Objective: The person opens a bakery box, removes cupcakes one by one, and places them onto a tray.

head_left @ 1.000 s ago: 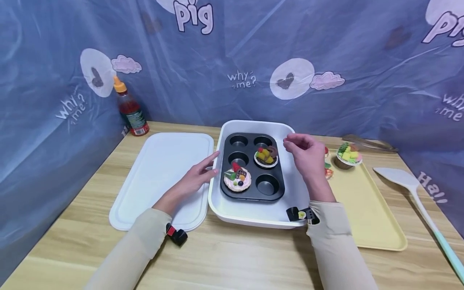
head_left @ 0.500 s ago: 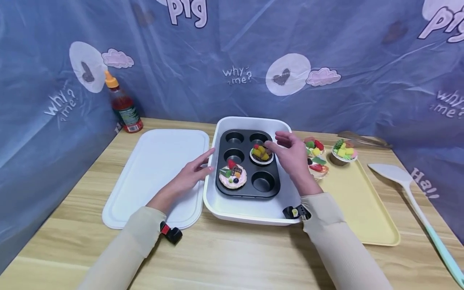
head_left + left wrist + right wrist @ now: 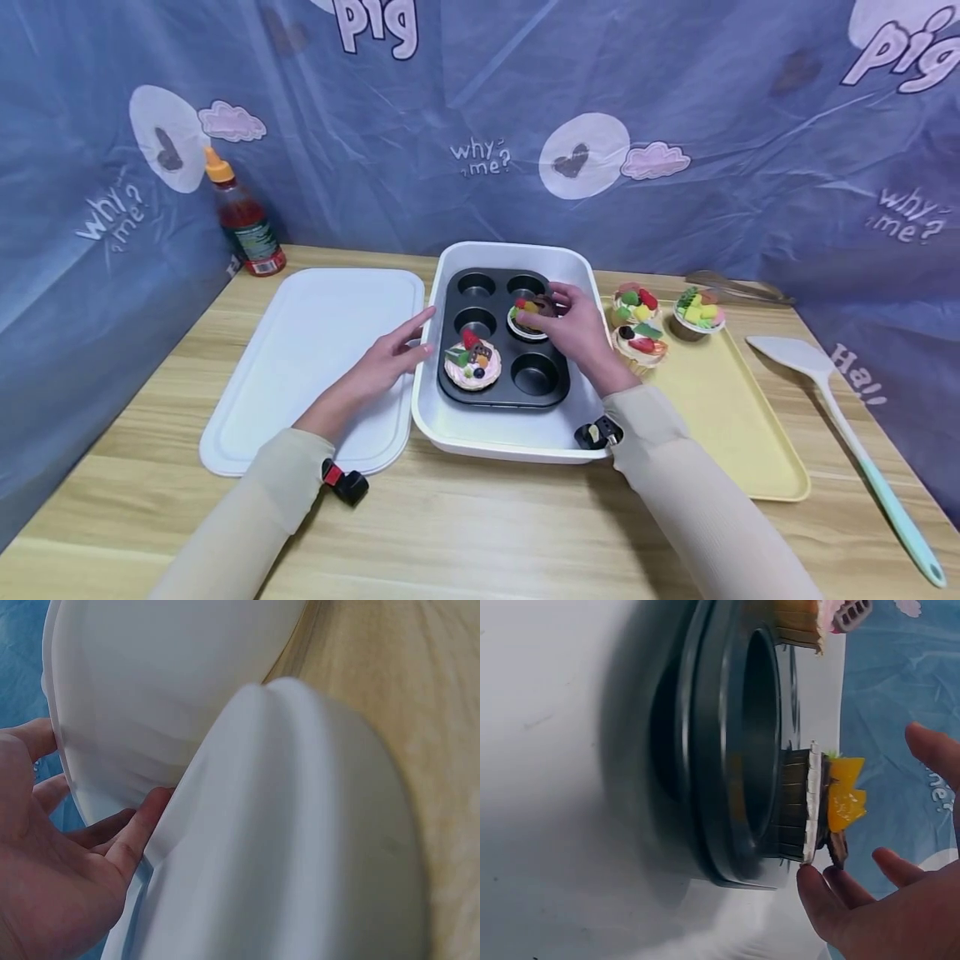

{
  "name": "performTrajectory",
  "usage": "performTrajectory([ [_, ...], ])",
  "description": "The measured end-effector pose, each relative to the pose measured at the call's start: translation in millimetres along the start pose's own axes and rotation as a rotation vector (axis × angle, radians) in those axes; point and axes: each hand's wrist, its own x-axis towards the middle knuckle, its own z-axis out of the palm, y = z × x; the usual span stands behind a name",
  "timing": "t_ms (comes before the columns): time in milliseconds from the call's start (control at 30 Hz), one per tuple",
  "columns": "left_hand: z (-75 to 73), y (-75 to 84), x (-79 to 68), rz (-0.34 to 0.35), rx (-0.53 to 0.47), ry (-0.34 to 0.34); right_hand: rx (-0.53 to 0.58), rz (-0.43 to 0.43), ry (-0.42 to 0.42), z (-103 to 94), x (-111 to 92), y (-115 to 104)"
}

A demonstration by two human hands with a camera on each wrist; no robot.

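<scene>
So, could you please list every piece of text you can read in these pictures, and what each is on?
"pig": blue backdrop, top, twice.
"why me?": backdrop, three times.
"Ha" plus two strokes, perhaps "!!" or "ll": backdrop, lower right.
Label on the red bottle: too small to read.
Backdrop lettering beside that bottle, perhaps "H": mostly hidden.
Sideways backdrop lettering, right wrist view: blurred, partly covered.

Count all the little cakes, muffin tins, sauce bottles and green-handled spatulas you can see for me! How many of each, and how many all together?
Little cakes: 5
Muffin tin: 1
Sauce bottle: 1
Green-handled spatula: 1
Total: 8
</scene>
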Motion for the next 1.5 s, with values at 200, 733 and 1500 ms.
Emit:
performTrajectory([
  [200,-0.2,-0.1,0.4,0.008,-0.012,0.000,-0.063,-0.056,0.009,3.1,0.5,1.3],
  [733,1.0,-0.4,0.7,0.021,-0.011,-0.005,-0.229,-0.046,-0.037,3.7,3.6,4.7],
  [1500,0.6,0.8,-1.1,-0.007,-0.001,-0.002,-0.221,0.000,-0.018,4.1,5.2,6.7],
])
